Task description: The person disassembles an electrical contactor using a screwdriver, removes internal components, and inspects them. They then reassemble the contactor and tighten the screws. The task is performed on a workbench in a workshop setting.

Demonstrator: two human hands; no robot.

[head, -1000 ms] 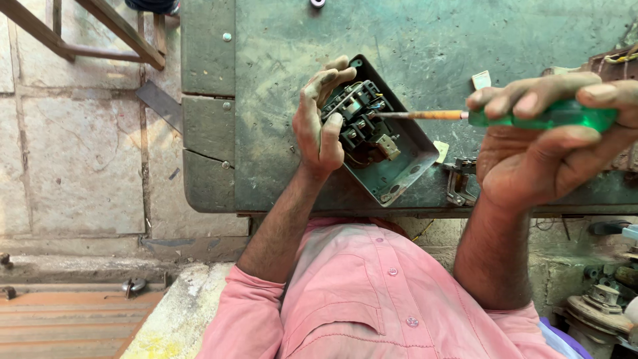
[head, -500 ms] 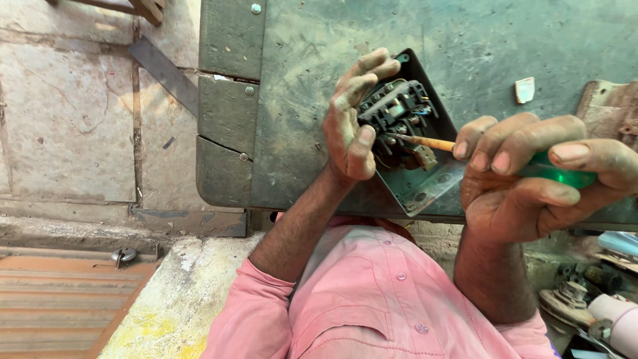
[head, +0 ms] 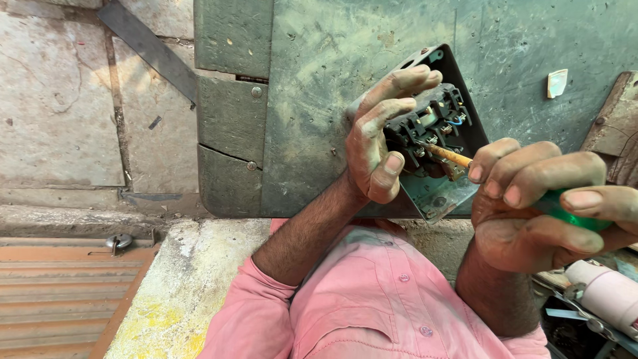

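From where I watched, the left hand was clamped around the grey-green metal switch box, fingers draped over its upper left rim and the thumb pressed inside near the black plastic switch block. The box sat at the near edge of the worn green metal workbench, tipped with its open face toward me, one corner pointing to the far side of the bench.

The right hand was wrapped tight on the green-handled screwdriver. Its orange shaft ran nearly level, long axis from right to left, rising slightly toward the tip, and the tip was buried among the terminals of the switch block. The handle was almost wholly hidden in the fist; only a green sliver showed.

A small white square tag lay flat toward the bench's right side, well apart from the box; I could not make out anything on it. Below, the pink shirt filled the frame, and a pale pink cylinder lay at the lower right corner.
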